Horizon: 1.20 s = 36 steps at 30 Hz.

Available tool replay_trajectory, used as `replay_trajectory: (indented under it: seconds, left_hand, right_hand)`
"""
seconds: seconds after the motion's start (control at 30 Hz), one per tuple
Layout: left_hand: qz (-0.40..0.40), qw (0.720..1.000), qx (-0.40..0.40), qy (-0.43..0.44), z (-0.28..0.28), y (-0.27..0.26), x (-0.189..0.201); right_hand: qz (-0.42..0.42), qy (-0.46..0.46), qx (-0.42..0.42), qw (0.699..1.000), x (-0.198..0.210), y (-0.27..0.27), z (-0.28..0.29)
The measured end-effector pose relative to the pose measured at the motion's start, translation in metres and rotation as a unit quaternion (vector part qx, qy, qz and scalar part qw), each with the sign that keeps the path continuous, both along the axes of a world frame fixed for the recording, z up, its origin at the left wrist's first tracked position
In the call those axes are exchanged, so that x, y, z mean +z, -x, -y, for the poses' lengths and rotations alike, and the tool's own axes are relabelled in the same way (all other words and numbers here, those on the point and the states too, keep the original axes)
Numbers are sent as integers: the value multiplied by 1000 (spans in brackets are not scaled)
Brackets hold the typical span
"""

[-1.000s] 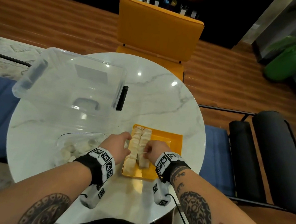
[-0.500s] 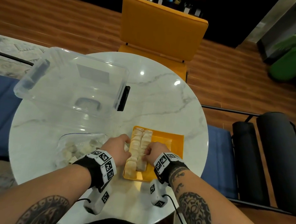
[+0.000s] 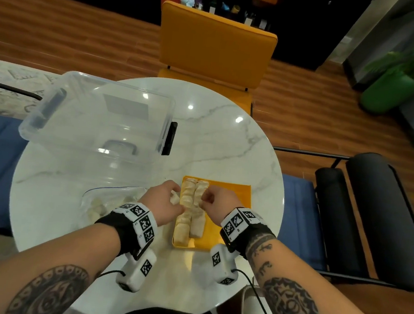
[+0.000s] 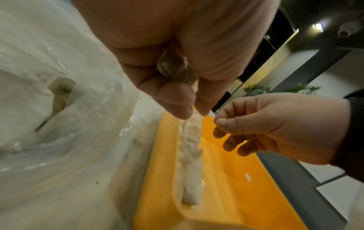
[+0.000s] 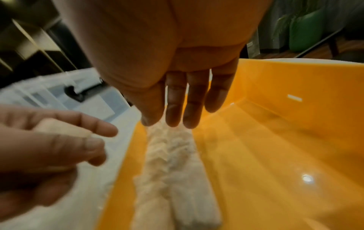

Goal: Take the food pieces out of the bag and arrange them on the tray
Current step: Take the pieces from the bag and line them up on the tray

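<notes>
An orange tray (image 3: 232,197) lies on the near side of the round table. Two straight rows of pale food pieces (image 3: 192,211) fill its left part. My left hand (image 3: 177,199) hovers at the tray's left edge and pinches one pale food piece (image 5: 63,129) between thumb and fingers. My right hand (image 3: 205,198) holds nothing, its fingers (image 5: 175,109) pointing down at the far part of the right row (image 5: 187,179). The clear zip bag (image 3: 110,203), with several pieces inside, lies left of the tray, under my left forearm.
A large clear storage bin (image 3: 98,121) takes up the table's far left. The tray's right half (image 4: 246,179) is bare. The white marble table (image 3: 228,138) has an orange chair (image 3: 216,46) behind it and dark seats to the right.
Both hands have stayed beside the two rows. They have shifted slightly farther along the rows. My right fingers no longer press the row.
</notes>
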State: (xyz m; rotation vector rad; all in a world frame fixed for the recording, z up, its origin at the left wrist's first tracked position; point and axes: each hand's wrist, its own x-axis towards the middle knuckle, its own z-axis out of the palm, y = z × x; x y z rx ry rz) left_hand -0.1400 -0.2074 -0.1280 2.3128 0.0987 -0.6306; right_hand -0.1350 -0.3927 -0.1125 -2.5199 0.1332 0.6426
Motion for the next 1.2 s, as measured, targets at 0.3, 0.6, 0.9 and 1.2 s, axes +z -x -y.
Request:
replay_trajectory:
  seconds: [0.3, 0.6, 0.9, 1.2]
  left_hand:
    - [5, 982, -69, 178, 14, 2, 41]
    - [-47, 931, 30, 362, 14, 14, 58]
    - [-81, 905, 102, 405, 16, 15, 64]
    - [-42, 935, 43, 349, 18, 18, 61]
  right_hand:
    - [101, -159, -15, 982, 41, 21, -12]
    - [187, -239, -166, 938, 46, 36, -8]
    - [191, -240, -187, 933, 54, 38, -8]
    - [202, -259, -225, 917, 54, 33, -2]
